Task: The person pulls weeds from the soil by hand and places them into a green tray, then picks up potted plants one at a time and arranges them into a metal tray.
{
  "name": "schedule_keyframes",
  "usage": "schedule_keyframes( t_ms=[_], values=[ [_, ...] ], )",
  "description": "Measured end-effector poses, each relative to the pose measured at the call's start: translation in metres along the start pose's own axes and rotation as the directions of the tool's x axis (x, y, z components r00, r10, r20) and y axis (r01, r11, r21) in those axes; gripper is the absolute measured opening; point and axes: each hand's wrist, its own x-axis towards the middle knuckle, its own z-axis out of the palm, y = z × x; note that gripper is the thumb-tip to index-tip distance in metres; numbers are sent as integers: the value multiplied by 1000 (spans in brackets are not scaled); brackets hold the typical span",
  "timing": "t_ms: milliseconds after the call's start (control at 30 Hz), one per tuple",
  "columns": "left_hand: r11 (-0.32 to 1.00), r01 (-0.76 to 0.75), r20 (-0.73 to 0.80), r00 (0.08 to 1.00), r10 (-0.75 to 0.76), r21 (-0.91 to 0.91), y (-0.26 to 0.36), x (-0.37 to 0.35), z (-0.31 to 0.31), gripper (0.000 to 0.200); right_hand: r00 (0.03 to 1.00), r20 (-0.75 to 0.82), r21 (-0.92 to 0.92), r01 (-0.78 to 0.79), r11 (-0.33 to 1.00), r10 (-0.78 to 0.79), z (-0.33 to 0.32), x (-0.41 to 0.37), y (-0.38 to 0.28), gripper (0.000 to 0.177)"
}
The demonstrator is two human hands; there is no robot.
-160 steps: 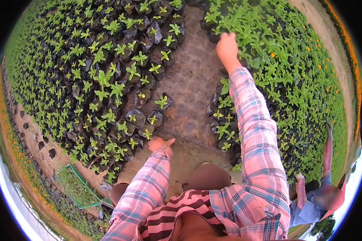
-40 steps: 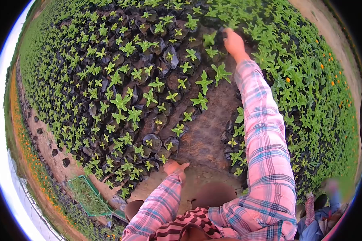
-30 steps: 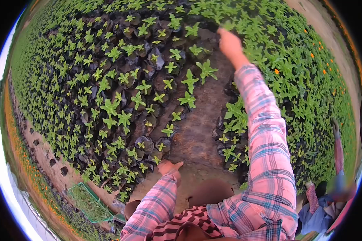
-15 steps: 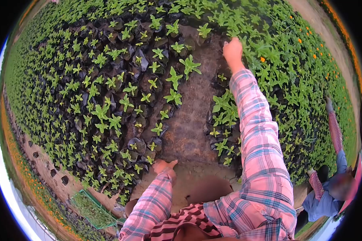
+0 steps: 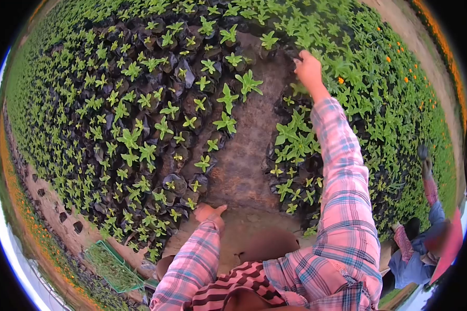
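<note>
My right hand (image 5: 308, 72) reaches far forward to the left edge of the dense green plants (image 5: 347, 67), beside the bare soil strip. Its fingers are bent and closed, and whatever they may hold is hidden. Blurred leaves show just below it. My left hand (image 5: 210, 213) is low at the near end of the strip, beside seedlings in black plastic bags (image 5: 175, 182). Its thumb points right, apart from the fingers, and nothing shows in it. Between the hands lies the brown soil strip (image 5: 249, 155), with larger leafy seedlings (image 5: 225, 123) along its left side.
Many bagged seedlings (image 5: 129, 137) fill the left. A green crate (image 5: 114, 267) of cut greenery stands at lower left. Another person (image 5: 420, 259) works at the right, one arm reaching among plants. Orange flowers (image 5: 406, 79) dot the right side. My knee (image 5: 270, 246) is near the strip.
My right hand has shifted slightly right and a little nearer, its fingertips now showing on its left side. My left hand has barely moved. The other person's arm has drawn lower.
</note>
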Motion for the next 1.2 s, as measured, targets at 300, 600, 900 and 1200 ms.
schedule_keyframes(
  t_ms=[300,600,900,1200],
  values=[
    [999,-42,-17,999,43,31,-6,14,12,105,728,235,61,650,757,-644,-55,-14,-28,11],
    [999,-30,-21,999,31,16,-6,14,13,107,447,239,74,877,476,-862,-79,-12,-72,15],
    [999,-36,-77,996,34,-22,-5,9,12,105,467,397,138,821,554,-790,-34,-15,-39,24],
    [998,-39,-24,999,40,42,-4,17,13,115,882,459,204,13,979,-108,-48,-16,1,21]
  ],
)
